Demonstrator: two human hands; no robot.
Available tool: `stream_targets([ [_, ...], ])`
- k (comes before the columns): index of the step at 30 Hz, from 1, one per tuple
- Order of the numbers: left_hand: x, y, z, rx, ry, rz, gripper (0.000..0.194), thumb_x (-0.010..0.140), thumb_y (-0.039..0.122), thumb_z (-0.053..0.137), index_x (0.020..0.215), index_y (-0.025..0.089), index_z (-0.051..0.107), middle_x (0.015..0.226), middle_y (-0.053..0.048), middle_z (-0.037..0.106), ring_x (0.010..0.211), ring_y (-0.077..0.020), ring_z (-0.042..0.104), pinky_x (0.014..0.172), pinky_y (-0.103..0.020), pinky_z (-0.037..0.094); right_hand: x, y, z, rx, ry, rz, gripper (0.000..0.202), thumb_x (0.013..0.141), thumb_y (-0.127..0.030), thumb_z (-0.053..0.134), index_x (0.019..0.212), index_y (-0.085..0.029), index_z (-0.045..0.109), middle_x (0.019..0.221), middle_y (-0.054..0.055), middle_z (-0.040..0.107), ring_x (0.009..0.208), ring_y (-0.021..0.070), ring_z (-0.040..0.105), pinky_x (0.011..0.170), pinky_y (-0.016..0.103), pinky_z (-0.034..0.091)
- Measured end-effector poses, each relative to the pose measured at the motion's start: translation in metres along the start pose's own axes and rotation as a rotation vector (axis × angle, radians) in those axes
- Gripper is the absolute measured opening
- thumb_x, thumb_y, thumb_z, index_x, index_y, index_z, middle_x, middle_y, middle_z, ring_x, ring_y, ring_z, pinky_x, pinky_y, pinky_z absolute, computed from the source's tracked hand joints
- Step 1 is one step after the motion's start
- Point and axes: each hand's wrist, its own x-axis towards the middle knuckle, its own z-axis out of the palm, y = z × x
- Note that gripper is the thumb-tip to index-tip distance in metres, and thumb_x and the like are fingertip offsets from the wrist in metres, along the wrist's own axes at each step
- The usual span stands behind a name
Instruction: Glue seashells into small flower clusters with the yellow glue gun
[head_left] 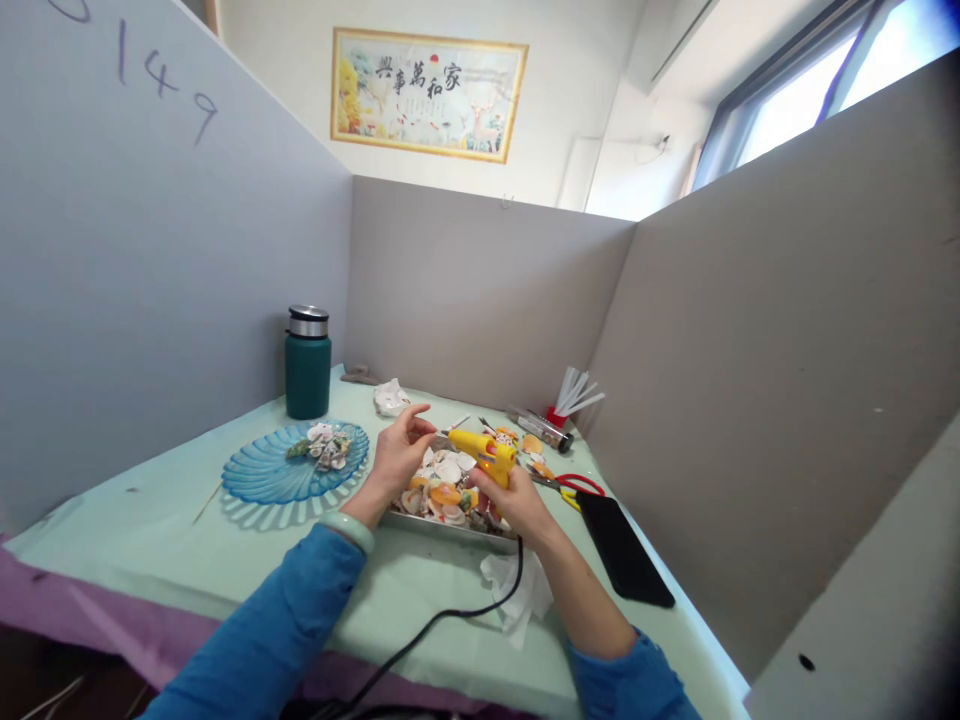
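A yellow glue gun (pixel 484 452) is held in my right hand (pixel 517 500), its nozzle pointing left over a metal tray (pixel 450 533) of mixed seashells (pixel 446 492). My left hand (pixel 401 450) is at the nozzle tip, thumb and forefinger pinched together; whatever lies between them is too small to make out. A black cord (pixel 442 615) runs from the gun toward the front edge. To the left, a blue scalloped plate (pixel 259 475) bears a small cluster of shells (pixel 328 447).
A green bottle (pixel 307 370) stands behind the plate. Crumpled tissue (pixel 521 590) lies before the tray. On the right are a black phone (pixel 624 550), red-handled pliers (pixel 577 484), a clear tube (pixel 544 428) and white sticks in a red holder (pixel 556 416). Grey partitions (pixel 480 290) enclose the table.
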Motion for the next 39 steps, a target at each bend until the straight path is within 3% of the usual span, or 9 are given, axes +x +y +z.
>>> stream_targets([
  [16,-0.003,0.007,0.000,0.119,0.003,0.101,0.042,0.075,0.019,0.057,0.117,0.020,0.053,0.083,-0.002,0.067,0.074,-0.0137,0.064,0.074,-0.028,0.052,0.000,0.001,0.000,-0.055,0.015,-0.017,0.038,0.076,-0.053,0.059,0.070,-0.015,0.062,0.044,-0.002,0.050,0.036,0.0082,0.040,0.037,0.021,0.032],
  [39,-0.005,0.010,0.000,0.105,0.022,0.074,0.042,0.075,0.020,0.057,0.117,0.020,0.052,0.082,-0.001,0.067,0.074,-0.0138,0.064,0.076,-0.029,0.052,0.001,0.004,-0.001,-0.071,0.042,-0.015,0.038,0.077,-0.053,0.058,0.070,-0.016,0.061,0.042,-0.003,0.051,0.033,0.0081,0.039,0.035,0.021,0.031],
])
